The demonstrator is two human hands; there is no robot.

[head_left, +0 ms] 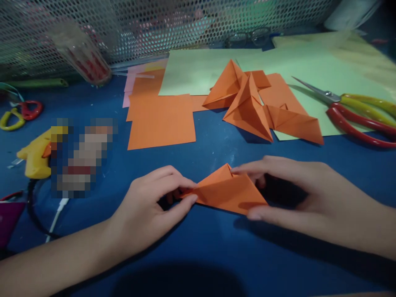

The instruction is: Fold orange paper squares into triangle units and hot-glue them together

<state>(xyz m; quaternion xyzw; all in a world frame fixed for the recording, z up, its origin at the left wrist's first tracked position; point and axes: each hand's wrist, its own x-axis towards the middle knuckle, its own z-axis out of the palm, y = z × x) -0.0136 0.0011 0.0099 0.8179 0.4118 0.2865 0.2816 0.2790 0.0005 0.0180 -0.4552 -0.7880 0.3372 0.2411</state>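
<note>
A folded piece of orange paper (227, 194) lies on the blue table in front of me, its top coming to a blunt peak. My left hand (157, 196) pinches its narrow left corner between thumb and fingers. At the other end, my right hand (303, 196) curves around the paper. Its index fingertip touches the fold near the peak and its thumb presses the lower right corner. Behind it sit several folded orange paper pieces (247, 111), some standing up in points. Flat orange sheets (162, 123) are stacked to their left.
Scissors with red and yellow handles (349, 111) rest on pale green sheets (192, 70). To the left are a yellow glue gun (38, 152), a blurred-out object (86, 156) with a white cable (57, 216), and another pair of handles (31, 110). A jar (83, 57) leans by the perforated metal panel (148, 29).
</note>
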